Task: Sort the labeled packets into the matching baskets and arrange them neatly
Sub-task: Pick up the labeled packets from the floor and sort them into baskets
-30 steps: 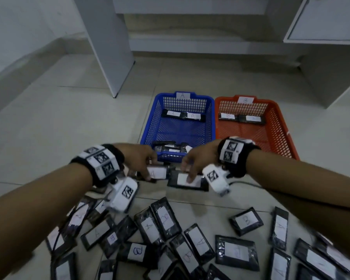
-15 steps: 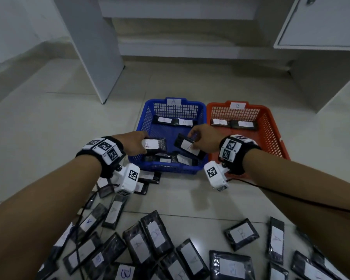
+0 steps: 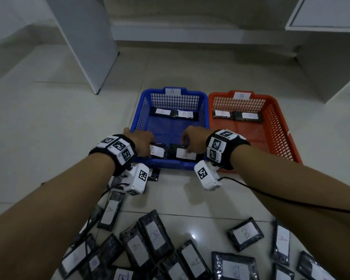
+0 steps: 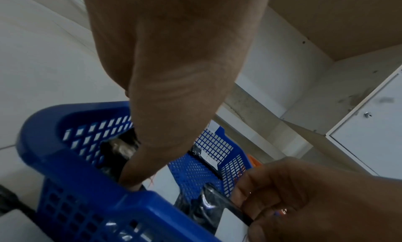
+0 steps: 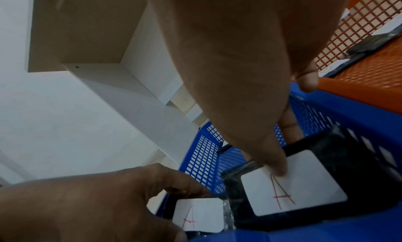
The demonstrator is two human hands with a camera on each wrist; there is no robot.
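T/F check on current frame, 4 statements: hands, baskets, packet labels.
1. Both hands are inside the blue basket. True: left hand and right hand each hold a packet at its near end.
2. The packet under the right hand is labeled B. False: its label reads A.
3. The orange basket is empty. False: two packets lie along its far wall.
4. Unsorted packets lie on the floor in front of the baskets. True.

Pale tiled floor (image 3: 49, 122) meets white walls, with a white cabinet (image 3: 327, 13) and upright panel (image 3: 85, 41).
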